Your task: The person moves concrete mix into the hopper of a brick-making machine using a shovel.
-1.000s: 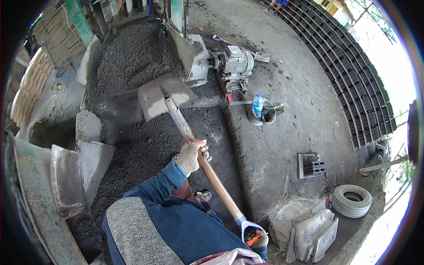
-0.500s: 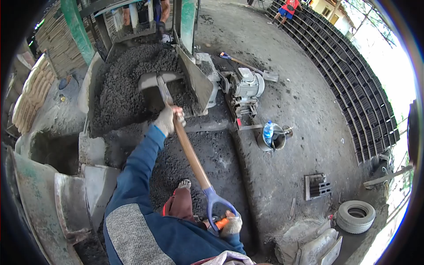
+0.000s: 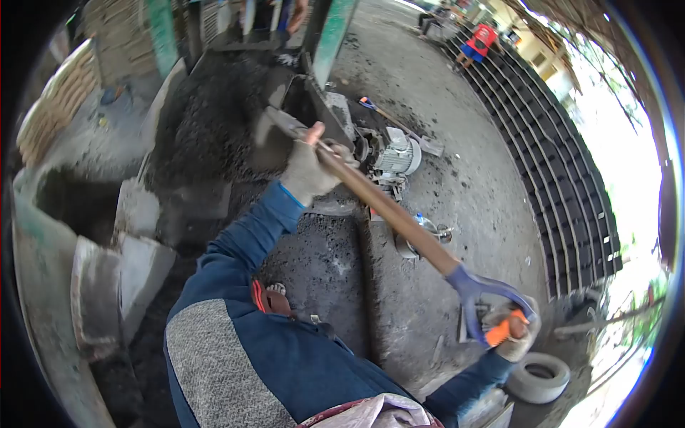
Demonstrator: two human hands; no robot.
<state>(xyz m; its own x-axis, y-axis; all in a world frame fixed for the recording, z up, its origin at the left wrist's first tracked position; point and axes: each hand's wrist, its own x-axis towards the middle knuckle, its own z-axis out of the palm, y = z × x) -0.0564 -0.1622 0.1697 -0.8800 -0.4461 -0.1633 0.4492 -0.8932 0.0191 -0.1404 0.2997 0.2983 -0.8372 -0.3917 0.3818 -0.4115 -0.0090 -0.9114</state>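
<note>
A shovel (image 3: 399,217) with a wooden shaft and a blue D-shaped handle runs slantwise across the view. My left hand (image 3: 312,170), in a pale fingerless glove, is closed round the shaft close to the blade. My right hand (image 3: 515,337), gloved alike, grips the orange crossbar of the handle at the lower right. The blade (image 3: 267,139) is smeared by motion and sits at the right part of a trough of dark, crumbly material (image 3: 207,107). Whether the blade carries a load I cannot make out.
Right of the trough stands an electric motor (image 3: 398,155), with another shovel (image 3: 399,123) on the ground behind it. A bucket (image 3: 408,246) is partly behind the shaft. A tyre (image 3: 536,389) lies lower right. Long racks (image 3: 549,171) line the right; a person in red (image 3: 481,41) is beside them.
The shovel's handle end has swung up and to the right with my right hand. My left hand has moved right and a little upward, still on the shaft. The blade has shifted right.
</note>
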